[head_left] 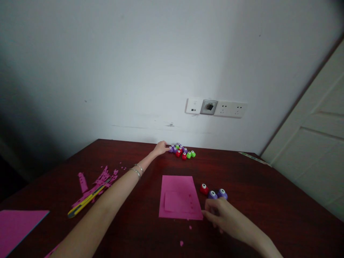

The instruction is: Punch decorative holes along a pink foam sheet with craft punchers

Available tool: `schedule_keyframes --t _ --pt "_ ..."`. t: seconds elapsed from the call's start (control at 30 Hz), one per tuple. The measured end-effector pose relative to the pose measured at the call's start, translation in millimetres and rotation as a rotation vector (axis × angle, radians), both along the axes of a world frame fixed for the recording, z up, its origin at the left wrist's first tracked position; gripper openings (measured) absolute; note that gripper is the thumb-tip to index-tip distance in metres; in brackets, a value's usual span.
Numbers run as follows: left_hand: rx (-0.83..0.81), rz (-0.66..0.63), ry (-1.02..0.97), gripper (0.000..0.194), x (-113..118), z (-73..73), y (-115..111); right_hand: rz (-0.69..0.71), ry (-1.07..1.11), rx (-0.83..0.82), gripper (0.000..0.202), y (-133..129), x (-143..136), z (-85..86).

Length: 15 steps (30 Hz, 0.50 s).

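At the far side of the table, my left hand (161,147) reaches to a cluster of small craft punches (180,150) in purple, red and green with white round buttons. Its fingertips close on a purple craft punch (170,149) at the cluster's left end. My right hand (221,216) rests curled by the lower right corner of a pink sheet (177,182), a fingertip at its edge; what lies inside the fingers is hidden. A smaller pink piece (174,201) lies on the sheet, beside a column of small marks. Just beyond my right hand stand a red punch (204,189) and two purple ones (222,193).
A yellow utility knife (86,205) lies among punched pink scraps (103,177) left of my left forearm. Another pink sheet (20,227) is at the near left. Tiny pink bits dot the dark red table (249,182). Wall sockets (231,109) sit above the back edge.
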<state>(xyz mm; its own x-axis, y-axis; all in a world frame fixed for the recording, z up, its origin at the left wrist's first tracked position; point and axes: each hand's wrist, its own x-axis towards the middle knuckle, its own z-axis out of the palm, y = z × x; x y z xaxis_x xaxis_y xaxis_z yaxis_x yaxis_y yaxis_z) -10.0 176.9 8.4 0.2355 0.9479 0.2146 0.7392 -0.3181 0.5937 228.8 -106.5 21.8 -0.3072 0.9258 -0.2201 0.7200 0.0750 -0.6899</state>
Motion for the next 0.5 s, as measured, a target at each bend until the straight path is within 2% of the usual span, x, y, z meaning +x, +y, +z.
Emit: schedule_keyframes --t 0.1,0.23,0.5 --pt "-0.074 0.042 0.006 0.039 1.7 -14.6 18.4 -0.008 -0.016 0.019 0.025 1.1 0.3 -4.8" --pt "-0.100 0.042 0.019 0.038 6.4 -28.6 25.1 -0.008 -0.025 0.035 0.024 2.8 2.4 -9.6" --pt "-0.091 0.057 0.046 0.028 14.0 -36.9 30.0 0.006 -0.033 0.045 0.024 4.6 4.6 -14.1"
